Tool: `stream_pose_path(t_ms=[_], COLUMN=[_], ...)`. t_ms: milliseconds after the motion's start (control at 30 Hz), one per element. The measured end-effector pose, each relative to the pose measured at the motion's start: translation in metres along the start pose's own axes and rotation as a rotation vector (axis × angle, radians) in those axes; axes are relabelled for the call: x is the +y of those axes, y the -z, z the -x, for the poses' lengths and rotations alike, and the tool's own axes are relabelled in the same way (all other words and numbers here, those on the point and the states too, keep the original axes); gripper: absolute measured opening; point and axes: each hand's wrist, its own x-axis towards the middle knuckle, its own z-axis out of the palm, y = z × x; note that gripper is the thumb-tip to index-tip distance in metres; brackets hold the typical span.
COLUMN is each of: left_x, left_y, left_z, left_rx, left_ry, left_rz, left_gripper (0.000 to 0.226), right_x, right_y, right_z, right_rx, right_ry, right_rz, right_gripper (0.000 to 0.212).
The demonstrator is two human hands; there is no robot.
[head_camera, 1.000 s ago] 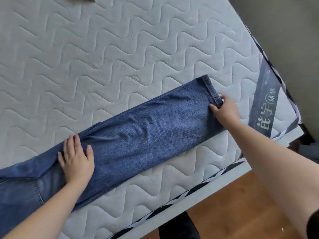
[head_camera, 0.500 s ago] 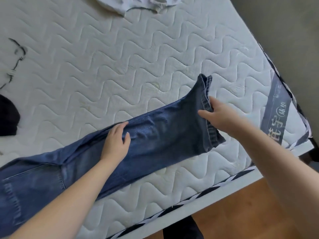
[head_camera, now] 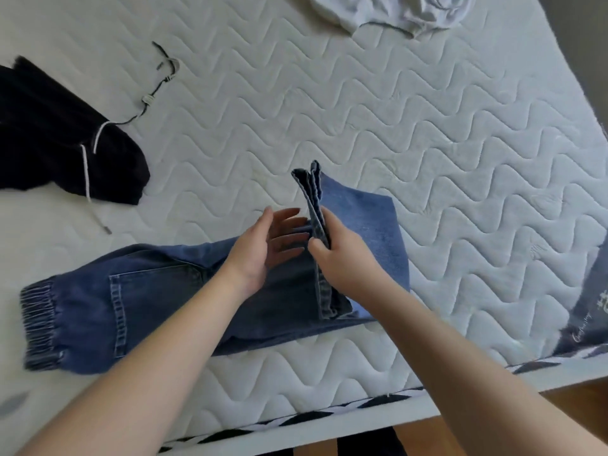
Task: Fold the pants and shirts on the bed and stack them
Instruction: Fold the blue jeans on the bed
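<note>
Jeans (head_camera: 148, 301) along bed's (head_camera: 427, 143) near edge; right hand (head_camera: 342, 258) fingers pinch leg hems, left hand (head_camera: 263, 248) fingers spread. Black garment (head_camera: 59, 136) left, white shirt (head_camera: 394, 11) far edge.

White quilted mattress (head_camera: 427, 133), wooden floor (head_camera: 575, 403), perhaps grey wall (head_camera: 579, 24)

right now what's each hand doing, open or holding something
Left hand: open, fingers spread, holding nothing, over the jeans.
Right hand: shut on the jeans' leg hems, lifting them.
</note>
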Motion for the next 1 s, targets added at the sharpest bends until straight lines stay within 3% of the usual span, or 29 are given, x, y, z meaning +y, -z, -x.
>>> stream_pose_path(t_ms=[200,500,667,733,900,1000], left_x=[0.01,-0.02,-0.047,-0.052,-0.063,-0.063], left_y=[0.055,0.125,0.15,0.158,0.159,0.153], left_z=[0.021,0.039,0.039,0.036,0.028,0.021], left_rx=[-0.06,0.114,0.247,0.287,0.274,0.316], left_ry=[0.091,0.195,0.261,0.269,0.211,0.21], left_rz=[0.085,0.082,0.027,-0.024,-0.367,-0.479], left_gripper=[0.059,0.063,0.069,0.067,0.037,0.041], right_x=[-0.014,-0.007,0.012,0.019,0.026,0.031], right_y=[-0.07,-0.155,-0.185,-0.19,-0.195,-0.195], right_z=[-0.013,-0.031,-0.042,-0.045,-0.049,-0.047], right_rx=[-0.073,-0.201,-0.353,-0.382,-0.404,-0.436], right_ry=[-0.034,-0.095,-0.205,-0.224,-0.221,-0.209], right_rz=[0.0,0.143,0.282,0.313,0.34,0.355], right_gripper=[0.054,0.063,0.078,0.079,0.074,0.072])
